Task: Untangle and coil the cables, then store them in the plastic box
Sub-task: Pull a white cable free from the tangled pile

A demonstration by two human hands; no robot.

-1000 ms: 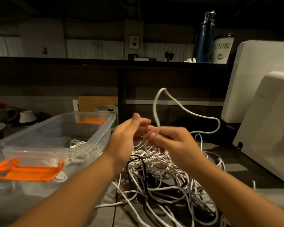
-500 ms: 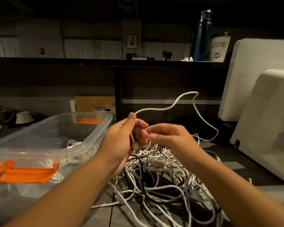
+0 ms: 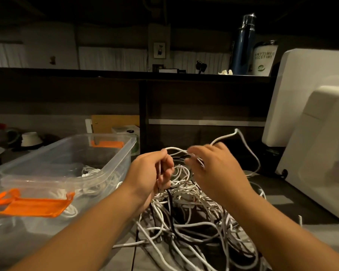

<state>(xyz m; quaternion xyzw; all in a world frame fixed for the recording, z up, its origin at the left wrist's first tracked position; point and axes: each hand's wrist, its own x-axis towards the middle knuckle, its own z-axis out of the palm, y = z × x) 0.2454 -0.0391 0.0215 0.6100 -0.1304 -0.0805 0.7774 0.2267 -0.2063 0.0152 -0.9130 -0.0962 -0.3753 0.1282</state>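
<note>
A tangle of white cables with a few black ones (image 3: 194, 218) lies on the grey table in front of me. Above it, my left hand (image 3: 152, 173) grips one white cable (image 3: 225, 136), fingers curled round it. My right hand (image 3: 213, 169) pinches the same cable a short way along; it is blurred. From there the cable loops up to the right and drops back to the pile. The clear plastic box (image 3: 114, 165) with orange latches stands at the left, and white coiled cable (image 3: 90, 171) lies inside it.
A large white appliance (image 3: 311, 133) fills the right side. A dark shelf unit (image 3: 184, 98) stands behind the pile, with a blue bottle (image 3: 243, 44) and a white cup (image 3: 264, 59) on top. Dishes (image 3: 30, 138) sit at the far left.
The raised loop of white cable has dropped and swung to the right. My hands have drawn slightly apart, the right one moving right along the cable.
</note>
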